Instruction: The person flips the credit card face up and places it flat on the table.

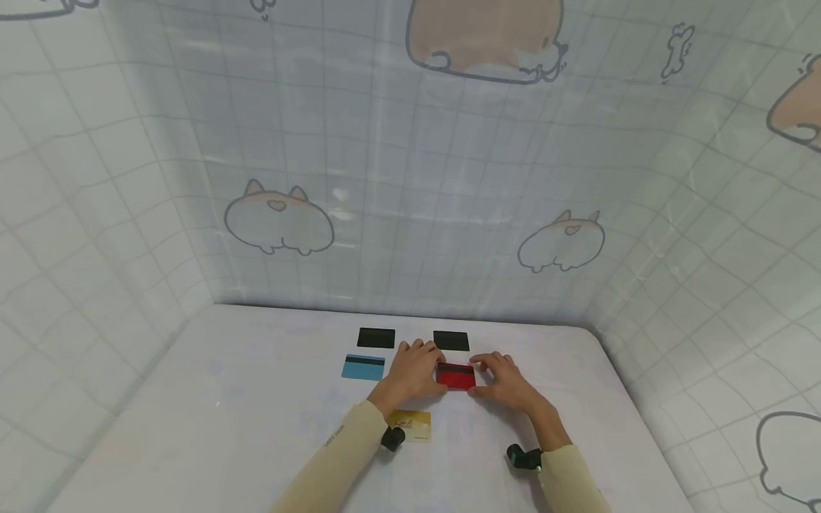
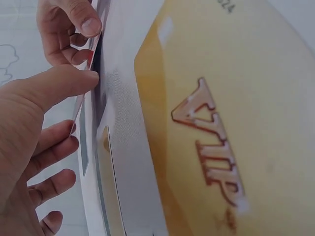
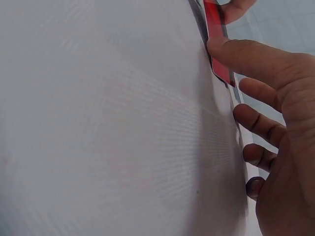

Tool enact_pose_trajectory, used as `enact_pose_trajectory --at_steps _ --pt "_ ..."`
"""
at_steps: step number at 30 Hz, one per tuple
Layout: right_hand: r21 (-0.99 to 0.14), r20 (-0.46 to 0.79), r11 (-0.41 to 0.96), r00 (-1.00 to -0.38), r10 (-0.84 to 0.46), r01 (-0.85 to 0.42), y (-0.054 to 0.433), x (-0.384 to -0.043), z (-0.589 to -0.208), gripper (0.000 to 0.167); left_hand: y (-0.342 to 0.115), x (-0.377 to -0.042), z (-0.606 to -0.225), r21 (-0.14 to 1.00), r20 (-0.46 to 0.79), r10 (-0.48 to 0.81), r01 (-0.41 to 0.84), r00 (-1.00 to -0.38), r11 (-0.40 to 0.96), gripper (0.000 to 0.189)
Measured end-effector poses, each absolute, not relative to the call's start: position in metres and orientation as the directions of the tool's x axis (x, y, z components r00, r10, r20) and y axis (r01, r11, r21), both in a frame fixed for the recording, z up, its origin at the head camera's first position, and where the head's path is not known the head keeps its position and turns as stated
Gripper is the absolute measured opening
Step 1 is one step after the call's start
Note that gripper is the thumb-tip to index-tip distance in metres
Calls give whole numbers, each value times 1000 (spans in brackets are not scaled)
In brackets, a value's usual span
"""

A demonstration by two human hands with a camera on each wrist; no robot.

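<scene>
A red card (image 1: 456, 377) with a black stripe along its far edge is between the two hands. My left hand (image 1: 413, 367) holds it by its left side, the thumb on the near edge and a fingertip behind. At the card's right end, the thumb and index finger of my right hand (image 1: 507, 381) pinch it. Seen in the right wrist view, the red card (image 3: 219, 49) stands tilted, its lower edge close over the white surface. The other right fingers are loosely bent beside it.
Two black cards (image 1: 375, 338) (image 1: 452, 340) lie in a row farther back. A blue striped card (image 1: 363, 367) is left of the left hand. Nearer, a gold VIP card (image 1: 417, 426) lies partly behind the left wrist. Patterned curtains (image 1: 410, 271) surround the white table (image 1: 256, 427).
</scene>
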State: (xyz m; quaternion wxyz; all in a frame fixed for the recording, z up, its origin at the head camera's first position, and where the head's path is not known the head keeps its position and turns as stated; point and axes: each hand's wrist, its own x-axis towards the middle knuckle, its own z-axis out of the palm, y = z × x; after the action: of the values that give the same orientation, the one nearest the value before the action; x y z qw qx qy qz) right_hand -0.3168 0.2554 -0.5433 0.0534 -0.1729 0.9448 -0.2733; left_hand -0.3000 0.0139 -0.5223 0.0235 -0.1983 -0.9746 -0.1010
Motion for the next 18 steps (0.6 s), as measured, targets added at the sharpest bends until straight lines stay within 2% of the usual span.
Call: enact_pose_trajectory --at_steps 18 --pt "-511 8 809 -943 -333 -290 249 -298 -541 62 11 -289 -520 203 100 400 412 -911 888 54"
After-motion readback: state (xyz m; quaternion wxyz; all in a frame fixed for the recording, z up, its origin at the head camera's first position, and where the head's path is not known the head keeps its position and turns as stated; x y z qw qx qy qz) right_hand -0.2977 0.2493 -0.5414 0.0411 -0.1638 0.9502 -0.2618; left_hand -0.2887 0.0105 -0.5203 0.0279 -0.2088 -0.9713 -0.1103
